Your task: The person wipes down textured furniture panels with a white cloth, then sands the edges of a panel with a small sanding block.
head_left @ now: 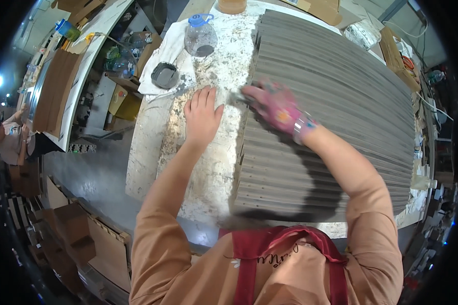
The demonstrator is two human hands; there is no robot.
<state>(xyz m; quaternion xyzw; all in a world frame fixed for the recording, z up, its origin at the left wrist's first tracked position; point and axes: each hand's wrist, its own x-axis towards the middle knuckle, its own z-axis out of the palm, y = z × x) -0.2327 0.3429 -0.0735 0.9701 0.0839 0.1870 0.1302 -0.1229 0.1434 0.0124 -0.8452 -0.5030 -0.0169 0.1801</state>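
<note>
A wide stack of overlapping grey cardboard sheets (336,107) lies fanned across the worktable (213,168). My right hand (275,104), in a pink patterned glove, rests at the left edge of the sheets; it seems to grip a small tool, mostly hidden. My left hand (202,114) is bare and lies flat, fingers apart, on the glue-stained tabletop just left of the sheets.
A clear plastic bottle with a blue cap (200,35) and a grey dish (164,75) on a white cloth stand at the table's far left. Cardboard boxes (122,96) sit on the floor to the left. Another person (10,137) works at far left.
</note>
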